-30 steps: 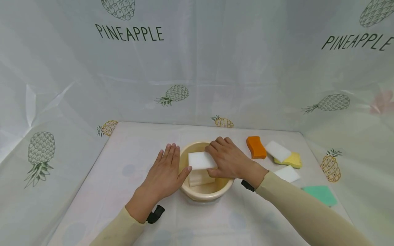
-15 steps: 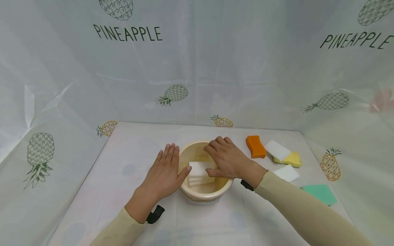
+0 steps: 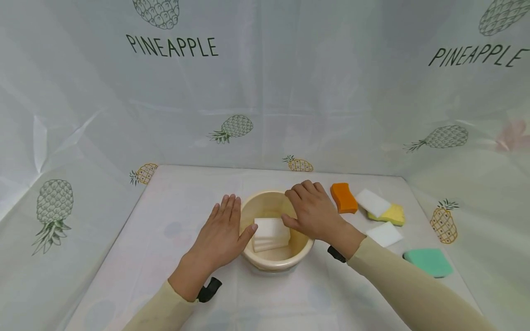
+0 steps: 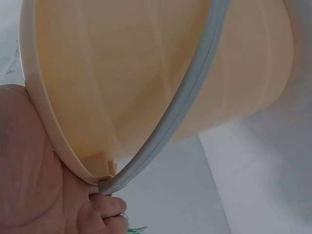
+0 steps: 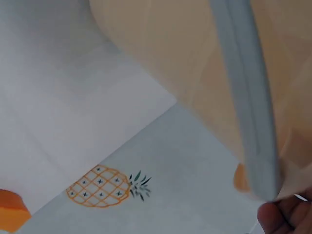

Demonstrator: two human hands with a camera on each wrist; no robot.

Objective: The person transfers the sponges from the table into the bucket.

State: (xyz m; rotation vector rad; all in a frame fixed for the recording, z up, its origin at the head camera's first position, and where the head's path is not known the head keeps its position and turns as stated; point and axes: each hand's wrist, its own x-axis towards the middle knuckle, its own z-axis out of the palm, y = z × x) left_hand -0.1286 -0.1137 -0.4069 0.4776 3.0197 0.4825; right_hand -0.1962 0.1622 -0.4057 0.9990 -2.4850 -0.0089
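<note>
A cream bucket (image 3: 271, 265) stands in the middle of the table in the head view. Stacked white sponges (image 3: 271, 228) lie inside it, partly overlapping. My left hand (image 3: 219, 234) rests against the bucket's left rim with its fingers straight and thumb spread. Over the right rim is my right hand (image 3: 313, 210), its fingers loosely bent and nothing held in them. The left wrist view shows the bucket's grey handle (image 4: 165, 117) hanging below the rim beside the left hand. In the right wrist view only some fingertips (image 5: 273, 217) show, near the handle's end.
On the table's right side lie an orange sponge (image 3: 343, 197), a white sponge (image 3: 372, 202) partly over a yellow sponge (image 3: 394, 215), another white sponge (image 3: 385, 234) and a green sponge (image 3: 429, 262). A pineapple-print sheet (image 3: 314, 92) rises behind the table.
The white sponge held by my right hand has dropped onto those in the bucket. Since then the right hand has shifted slightly to the right. My left hand stays put.
</note>
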